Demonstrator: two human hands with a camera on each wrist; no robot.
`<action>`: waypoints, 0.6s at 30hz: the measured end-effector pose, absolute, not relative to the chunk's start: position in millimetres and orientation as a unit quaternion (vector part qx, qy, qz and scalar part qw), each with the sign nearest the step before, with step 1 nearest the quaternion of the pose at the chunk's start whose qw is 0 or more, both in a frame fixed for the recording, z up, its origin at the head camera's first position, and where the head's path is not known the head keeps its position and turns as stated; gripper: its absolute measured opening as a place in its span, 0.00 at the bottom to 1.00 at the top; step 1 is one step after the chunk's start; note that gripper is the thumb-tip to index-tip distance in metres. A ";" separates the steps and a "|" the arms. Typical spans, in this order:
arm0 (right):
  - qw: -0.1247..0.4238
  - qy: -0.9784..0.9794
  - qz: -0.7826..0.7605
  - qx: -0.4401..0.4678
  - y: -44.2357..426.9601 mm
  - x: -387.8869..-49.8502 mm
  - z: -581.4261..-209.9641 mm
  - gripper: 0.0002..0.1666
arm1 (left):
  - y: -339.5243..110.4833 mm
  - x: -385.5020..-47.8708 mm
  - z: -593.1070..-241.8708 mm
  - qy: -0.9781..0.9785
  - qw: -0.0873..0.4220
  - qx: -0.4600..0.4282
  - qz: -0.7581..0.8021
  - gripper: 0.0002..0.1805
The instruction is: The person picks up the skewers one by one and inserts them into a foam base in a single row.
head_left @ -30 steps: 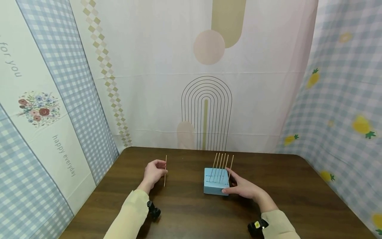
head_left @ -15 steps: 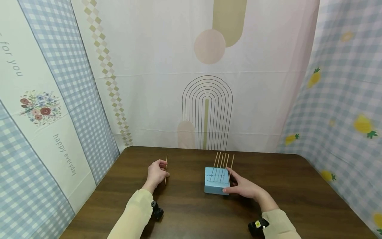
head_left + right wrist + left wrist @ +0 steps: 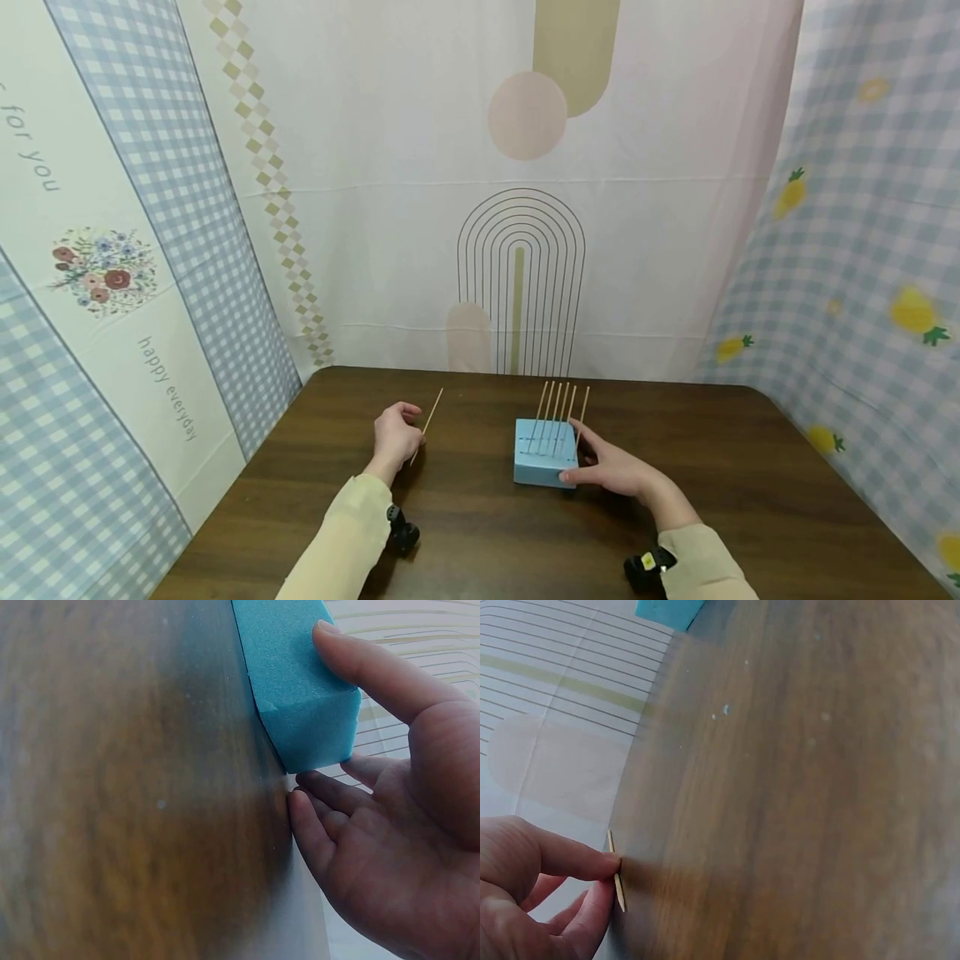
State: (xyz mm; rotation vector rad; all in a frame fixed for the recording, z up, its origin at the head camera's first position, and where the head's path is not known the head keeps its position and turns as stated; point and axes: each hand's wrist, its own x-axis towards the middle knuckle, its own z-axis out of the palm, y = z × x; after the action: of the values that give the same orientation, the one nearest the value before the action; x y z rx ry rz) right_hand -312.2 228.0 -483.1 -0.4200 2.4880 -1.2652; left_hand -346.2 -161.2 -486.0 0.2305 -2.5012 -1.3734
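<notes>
My left hand [image 3: 395, 435] pinches a thin wooden skewer [image 3: 432, 413] between thumb and fingertips, left of the block. The skewer leans to the right in the head view; in the left wrist view its pointed end [image 3: 622, 901] shows below the fingers. A light blue foam block [image 3: 543, 476] sits on the table, with several skewers [image 3: 538, 417] standing in its top, slightly tilted. My right hand [image 3: 618, 473] holds the block at its right side, thumb on the front face and fingers toward the back. In the right wrist view the thumb [image 3: 367, 664] presses the foam [image 3: 289, 667].
The dark wooden table [image 3: 480, 542] reaches back to a patterned cloth [image 3: 375, 250]. Checked cloths hang at the left and right. Small white specks [image 3: 725, 709] lie on the tabletop. A black camera [image 3: 403, 532] is worn on each wrist.
The left hand has shifted slightly to the right. Its skewer has turned from nearly upright to leaning right at the top. The right hand and the block look the same.
</notes>
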 end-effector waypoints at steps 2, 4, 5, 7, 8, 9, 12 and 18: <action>0.159 0.870 -0.443 -0.147 227.9 -311.1 -482.9 0.67 | -160.9 -345.5 -485.3 -0.867 0.137 0.082 -0.472 0.28; 0.160 0.869 -0.444 -0.147 228.0 -310.3 -482.5 0.67 | -160.6 -345.0 -485.1 -0.869 0.137 0.081 -0.468 0.27; 0.160 0.870 -0.444 -0.146 228.1 -310.1 -482.4 0.67 | -160.3 -344.9 -485.1 -0.869 0.138 0.082 -0.467 0.27; 0.158 0.870 -0.443 -0.147 228.4 -310.2 -482.9 0.67 | -159.8 -345.3 -485.4 -0.870 0.138 0.085 -0.467 0.27; 0.157 0.871 -0.442 -0.147 228.5 -310.1 -483.0 0.67 | -159.4 -345.5 -485.4 -0.869 0.138 0.087 -0.467 0.28; 0.157 0.871 -0.441 -0.147 228.5 -310.0 -483.3 0.67 | -159.1 -345.6 -485.6 -0.869 0.138 0.088 -0.467 0.28; 0.155 0.872 -0.440 -0.146 228.5 -310.2 -484.1 0.67 | -158.9 -346.3 -485.6 -0.866 0.135 0.094 -0.473 0.28; 0.161 0.870 -0.444 -0.143 227.6 -309.9 -482.5 0.67 | -157.5 -344.3 -481.6 -0.859 0.126 0.094 -0.488 0.28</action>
State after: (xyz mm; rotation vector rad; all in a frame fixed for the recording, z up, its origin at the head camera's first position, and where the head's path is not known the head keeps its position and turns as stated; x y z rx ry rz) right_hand -309.9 227.6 -482.5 -0.4072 2.4835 -1.2679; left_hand -344.3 -157.5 -481.6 0.2743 -2.5012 -1.4206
